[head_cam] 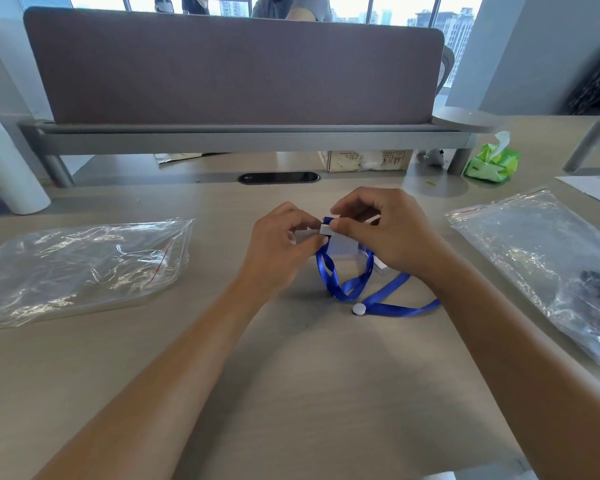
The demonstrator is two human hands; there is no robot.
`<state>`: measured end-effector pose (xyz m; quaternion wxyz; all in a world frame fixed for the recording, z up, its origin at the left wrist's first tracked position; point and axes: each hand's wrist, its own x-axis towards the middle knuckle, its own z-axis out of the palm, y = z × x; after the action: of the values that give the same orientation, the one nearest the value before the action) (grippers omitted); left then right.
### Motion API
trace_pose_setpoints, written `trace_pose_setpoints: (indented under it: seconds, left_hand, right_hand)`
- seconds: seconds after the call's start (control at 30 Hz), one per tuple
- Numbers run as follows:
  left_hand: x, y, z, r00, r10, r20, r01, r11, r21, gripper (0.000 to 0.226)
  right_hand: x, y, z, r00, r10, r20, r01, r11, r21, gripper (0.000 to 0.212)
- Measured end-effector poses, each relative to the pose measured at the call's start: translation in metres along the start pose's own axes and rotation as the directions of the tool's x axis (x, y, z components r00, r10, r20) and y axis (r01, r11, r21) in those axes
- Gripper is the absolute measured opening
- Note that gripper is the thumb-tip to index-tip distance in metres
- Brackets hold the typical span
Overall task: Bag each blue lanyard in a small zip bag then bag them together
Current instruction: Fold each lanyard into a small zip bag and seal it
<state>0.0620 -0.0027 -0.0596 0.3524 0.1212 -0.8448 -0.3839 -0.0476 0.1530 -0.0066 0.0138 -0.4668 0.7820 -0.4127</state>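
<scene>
- Pale wood-grain worktop point(291, 393) fills the near field; both bare forearms reach forward across it from the bottom edge.
- Blue lanyard point(378, 299) lies partly on the worktop just ahead of the forearms: loose ribbon loops trail down and to the right, with a small round white button point(359, 309) on the ribbon nearest the camera.
- Upper end of the lanyard rises to the hands, which meet above the loops.
- Left hand point(281, 244): grip closed, thumb and forefinger pinching the small zip bag point(342, 245) at its top edge. The bag is clear and hard to outline.
- Right hand point(385, 233): grip closed, fingertips pinching the top of the lanyard at the bag's mouth, touching the left fingertips. How much ribbon is already inside cannot be told.
- Large clear zip bag point(84, 268) lies flat on the worktop well to the left of the hands, red seal line visible.
- Second large clear bag point(541, 258) lies to the right, holding something dark; contents unclear.
- Farther back: white bottle point(11, 168) at the left edge, green tissue pack point(492, 162) at right, black cable grommet point(278, 177) in the centre.
- Grey-purple desk partition point(232, 67) stands behind, with windows and seated people beyond it.
</scene>
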Motion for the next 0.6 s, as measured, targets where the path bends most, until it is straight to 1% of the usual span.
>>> trace_pose_setpoints:
  seconds: [0.07,0.13,0.17,0.2,0.27,0.33,0.43,0.5,0.6]
  left_hand:
    - [0.002,-0.002,-0.002,0.999,-0.019,-0.043,0.02,1.0,0.008,0.01]
    - [0.004,-0.002,-0.007,0.995,-0.033,-0.099,0.033,0.999,0.004,0.009]
    - [0.006,-0.002,-0.01,0.991,-0.046,-0.123,0.046,0.999,-0.006,0.009]
    - [0.008,0.0,-0.013,0.987,-0.067,-0.143,0.063,0.998,-0.03,0.008]
    - [0.01,0.007,-0.021,0.978,-0.109,-0.176,0.091,0.99,-0.105,0.009]
    - [0.013,0.016,-0.029,0.974,-0.118,-0.193,0.092,0.986,-0.135,0.009]
    - [0.015,0.034,-0.048,0.973,-0.124,-0.196,0.092,0.982,-0.162,0.009]
    - [0.015,0.047,-0.063,0.974,-0.115,-0.193,0.082,0.981,-0.175,0.011]
    - [0.013,0.063,-0.087,0.972,-0.123,-0.202,0.087,0.98,-0.177,0.006]
  right_hand:
    - [-0.003,0.003,0.005,0.99,0.079,-0.114,-0.079,0.997,0.01,0.024]
    - [-0.011,0.005,0.013,0.958,0.2,-0.207,-0.189,0.979,0.072,0.024]
    - [-0.016,0.006,0.017,0.935,0.271,-0.227,-0.249,0.961,0.123,0.022]
    - [-0.02,0.006,0.021,0.913,0.34,-0.224,-0.304,0.936,0.178,0.02]
    - [-0.029,0.003,0.028,0.895,0.423,-0.144,-0.384,0.893,0.235,0.019]
    - [-0.035,-0.005,0.032,0.917,0.399,-0.01,-0.385,0.892,0.237,0.021]
    - [-0.037,-0.023,0.035,0.944,0.285,0.166,-0.321,0.908,0.269,0.032]
    - [-0.035,-0.034,0.037,0.95,0.219,0.222,-0.28,0.913,0.298,0.035]
    - [-0.032,-0.047,0.042,0.962,0.144,0.231,-0.228,0.89,0.396,0.035]
